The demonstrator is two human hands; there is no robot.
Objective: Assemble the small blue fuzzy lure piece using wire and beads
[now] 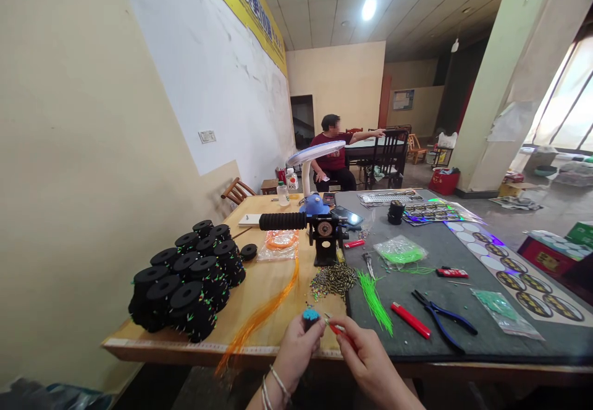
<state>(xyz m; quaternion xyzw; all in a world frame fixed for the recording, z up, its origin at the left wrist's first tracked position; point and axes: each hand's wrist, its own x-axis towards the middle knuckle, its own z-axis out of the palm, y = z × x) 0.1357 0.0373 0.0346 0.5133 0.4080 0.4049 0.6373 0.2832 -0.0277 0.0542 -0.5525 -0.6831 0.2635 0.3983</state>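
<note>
Near the table's front edge, my left hand (296, 343) grips a small dark piece with bright blue bits (311, 315) on its top; its lower part is hidden by my fingers. Close beside it, my right hand (369, 355) is closed on a slim red tool (336, 329), whose tip points left toward the blue bits; its exact kind is too small to make out. Just beyond my hands lies a pile of small dark and golden beads (334, 279). Orange strands (259, 317) trail down the wood on the left, and cut green strands (374, 304) lie to the right.
Stacked black spools (185, 280) fill the left side. A winding device with a black foam handle (283, 221) stands behind the beads, before a lamp (311, 203). Pliers (445, 320), a red lighter (410, 320) and sticker sheets (523, 274) lie right. A person (334, 157) sits beyond.
</note>
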